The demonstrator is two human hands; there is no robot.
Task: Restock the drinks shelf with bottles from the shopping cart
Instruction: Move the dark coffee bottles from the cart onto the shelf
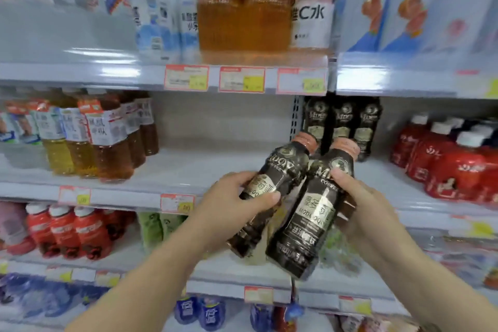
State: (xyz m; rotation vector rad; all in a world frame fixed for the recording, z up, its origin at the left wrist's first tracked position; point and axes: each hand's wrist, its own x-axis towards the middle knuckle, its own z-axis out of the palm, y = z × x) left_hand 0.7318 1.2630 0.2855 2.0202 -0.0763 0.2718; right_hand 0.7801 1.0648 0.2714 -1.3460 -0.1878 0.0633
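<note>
One person, two arms in shot. L forearm (151,277) comes in from bottom left of frame, bare right to the edge. R forearm (404,259) comes in from bottom right, also bare. L hand (231,197) & R hand (363,205) bare, mid-frame. Thumb nails short. Finer detail lost to blur.

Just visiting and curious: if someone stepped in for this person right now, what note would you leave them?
Left hand grips one dark coffee bottle, tilted.
Right hand grips a second coffee bottle, also tilted.
Both are held in front of the middle shelf, not yet set down.
Three matching bottles stand at its back.
Left: probably stand both in front of them.
The cart is out of view.
</note>
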